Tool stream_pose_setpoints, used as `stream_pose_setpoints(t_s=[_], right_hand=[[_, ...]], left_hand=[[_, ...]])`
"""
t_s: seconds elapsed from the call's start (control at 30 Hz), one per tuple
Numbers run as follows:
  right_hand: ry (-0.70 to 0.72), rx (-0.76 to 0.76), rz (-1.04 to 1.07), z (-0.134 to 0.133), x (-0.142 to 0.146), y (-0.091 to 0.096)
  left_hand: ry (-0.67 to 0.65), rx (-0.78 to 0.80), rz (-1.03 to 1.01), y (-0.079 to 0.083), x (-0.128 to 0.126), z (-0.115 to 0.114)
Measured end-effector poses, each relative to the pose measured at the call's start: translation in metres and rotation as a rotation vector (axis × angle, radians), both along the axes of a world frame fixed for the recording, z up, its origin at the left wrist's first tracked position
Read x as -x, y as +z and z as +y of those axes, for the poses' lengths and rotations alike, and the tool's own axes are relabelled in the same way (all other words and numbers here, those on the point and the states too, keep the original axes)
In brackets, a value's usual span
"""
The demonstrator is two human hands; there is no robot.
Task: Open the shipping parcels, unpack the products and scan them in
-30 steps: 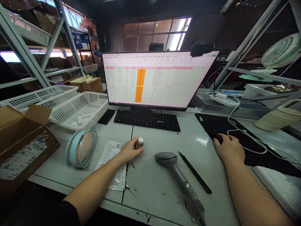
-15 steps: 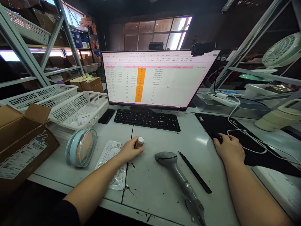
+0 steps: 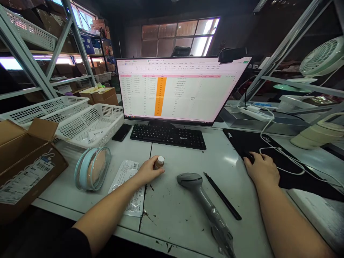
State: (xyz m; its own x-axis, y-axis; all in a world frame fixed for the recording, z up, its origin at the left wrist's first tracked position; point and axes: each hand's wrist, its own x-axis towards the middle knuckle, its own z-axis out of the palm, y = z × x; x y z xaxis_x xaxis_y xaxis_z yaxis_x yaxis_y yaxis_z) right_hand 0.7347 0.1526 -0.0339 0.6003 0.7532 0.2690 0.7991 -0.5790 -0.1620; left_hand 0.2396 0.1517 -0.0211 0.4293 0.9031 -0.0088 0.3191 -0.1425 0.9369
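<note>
My left hand (image 3: 148, 172) rests on the white desk (image 3: 177, 211), its fingers wrapped round a small brown bottle with a pale cap (image 3: 159, 162) that stands upright. My right hand (image 3: 262, 168) lies over a black computer mouse (image 3: 249, 157) on a black mouse mat (image 3: 247, 141), fingers curved down over it. Between the two hands lie a grey handheld barcode scanner (image 3: 200, 195) and a black pen (image 3: 221, 195). A clear packet with printed labels (image 3: 126, 175) sits under my left wrist.
A monitor showing a spreadsheet (image 3: 177, 89) stands behind a black keyboard (image 3: 168, 135). At left are white mesh baskets (image 3: 91, 123), a phone (image 3: 122, 132), a round blue-rimmed container (image 3: 92, 168) and an open cardboard box (image 3: 24, 165). Cables, a power strip (image 3: 255, 114) and a fan (image 3: 321, 59) are at right.
</note>
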Motion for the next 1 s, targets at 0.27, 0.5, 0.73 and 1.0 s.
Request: stream_pose_setpoints(t_s=[0.27,0.5,0.73,1.0], right_hand=[[-0.002,0.001,0.028,-0.0008,0.0044,0.0047],[-0.011,0.013,0.028,-0.0021,0.0095,0.0084],[-0.007,0.003,0.029,-0.0015,0.0060,0.0054],[0.024,-0.087,-0.022,-0.0032,0.0060,0.0011]], left_hand=[[0.005,-0.020,0.000,-0.0019,0.0006,0.0002],[0.010,-0.028,0.004,-0.0030,0.0005,0.0009],[0.014,-0.029,0.001,-0.0032,0.0002,0.0009],[0.014,-0.028,-0.017,-0.0046,0.0000,0.0015]])
